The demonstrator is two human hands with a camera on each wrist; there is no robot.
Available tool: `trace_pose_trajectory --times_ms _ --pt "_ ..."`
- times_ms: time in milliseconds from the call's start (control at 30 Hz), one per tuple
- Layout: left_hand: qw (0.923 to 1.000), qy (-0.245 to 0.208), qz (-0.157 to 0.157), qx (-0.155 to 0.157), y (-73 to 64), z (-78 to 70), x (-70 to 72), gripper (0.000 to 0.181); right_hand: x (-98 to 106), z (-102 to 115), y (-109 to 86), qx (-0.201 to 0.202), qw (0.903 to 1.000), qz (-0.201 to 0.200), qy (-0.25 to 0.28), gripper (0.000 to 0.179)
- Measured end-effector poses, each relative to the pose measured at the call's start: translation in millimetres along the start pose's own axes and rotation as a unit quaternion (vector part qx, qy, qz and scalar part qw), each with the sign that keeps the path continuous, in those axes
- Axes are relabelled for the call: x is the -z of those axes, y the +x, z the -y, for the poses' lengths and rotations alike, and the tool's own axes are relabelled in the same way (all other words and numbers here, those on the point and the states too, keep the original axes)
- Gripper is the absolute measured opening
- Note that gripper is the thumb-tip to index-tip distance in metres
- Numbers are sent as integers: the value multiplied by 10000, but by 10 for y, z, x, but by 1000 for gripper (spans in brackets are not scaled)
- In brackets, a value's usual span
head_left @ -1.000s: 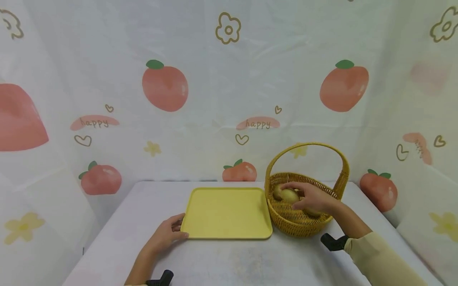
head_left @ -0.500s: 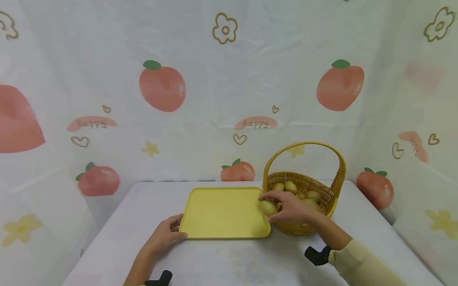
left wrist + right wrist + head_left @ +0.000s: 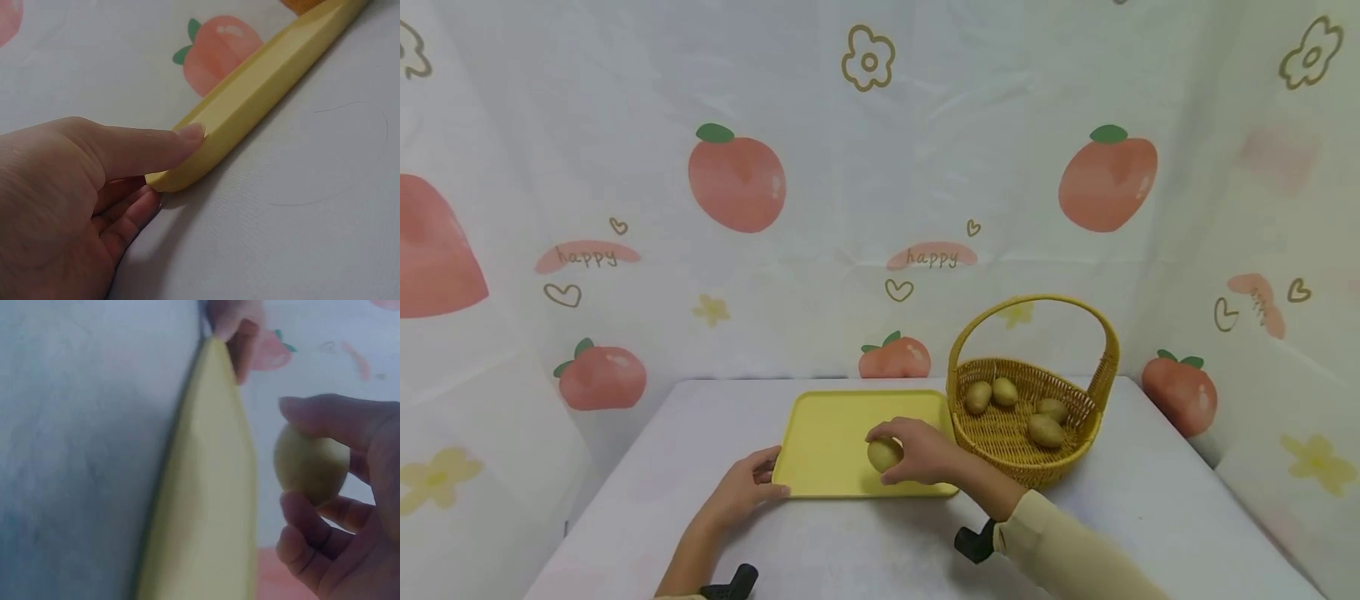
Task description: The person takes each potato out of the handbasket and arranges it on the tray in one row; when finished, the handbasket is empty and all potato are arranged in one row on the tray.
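Observation:
My right hand (image 3: 917,452) holds a potato (image 3: 884,454) over the middle of the yellow tray (image 3: 827,417). In the right wrist view the smooth, tan potato (image 3: 311,464) sits between thumb and curled fingers, above the tray's surface. My left hand (image 3: 741,486) grips the tray's near left corner. Seen from the left wrist, the thumb of the left hand (image 3: 81,169) lies on the tray's rim (image 3: 212,140) while the fingers curl under the corner.
Right of the tray stands a wicker basket (image 3: 1019,479) with a tall arched handle. Several potatoes (image 3: 1046,431) lie in it. Both stand on a white-covered table (image 3: 850,550), with a fruit-printed curtain (image 3: 820,317) behind.
My right hand has lifted a potato out of the basket and carried it left, over the tray. The left hand has kept its place at the tray's corner.

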State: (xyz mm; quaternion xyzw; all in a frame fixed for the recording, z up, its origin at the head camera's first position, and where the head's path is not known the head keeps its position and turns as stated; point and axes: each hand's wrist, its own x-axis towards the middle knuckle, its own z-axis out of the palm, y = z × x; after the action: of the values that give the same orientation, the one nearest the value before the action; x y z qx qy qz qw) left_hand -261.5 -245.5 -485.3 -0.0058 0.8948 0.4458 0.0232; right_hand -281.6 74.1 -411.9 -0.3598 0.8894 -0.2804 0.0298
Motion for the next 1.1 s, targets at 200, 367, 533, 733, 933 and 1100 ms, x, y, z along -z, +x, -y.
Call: trace_pose_trajectory --times_ms 200,367,533,733,933,1100 --pt "9999 -82 -29 -86 -16 32 32 81 -337 -21 313 -358 9977 -272 504 52" --pt "9998 -144 38 -159 -41 9 36 80 -579 -38 517 -736 9942 -377 687 52" --pt "9996 -187 51 -213 -64 -9 38 78 -755 7 697 -896 9910 -514 856 49" --pt "9991 -241 192 -297 -54 -18 24 78 -914 110 879 -1016 9892 -743 752 49" --pt "9992 -270 198 -220 -35 -13 28 81 -1042 249 1038 -1322 9835 -917 827 52" --pt "9972 -537 322 -418 -42 32 54 80 -1121 364 1122 -1486 9796 -917 995 52"
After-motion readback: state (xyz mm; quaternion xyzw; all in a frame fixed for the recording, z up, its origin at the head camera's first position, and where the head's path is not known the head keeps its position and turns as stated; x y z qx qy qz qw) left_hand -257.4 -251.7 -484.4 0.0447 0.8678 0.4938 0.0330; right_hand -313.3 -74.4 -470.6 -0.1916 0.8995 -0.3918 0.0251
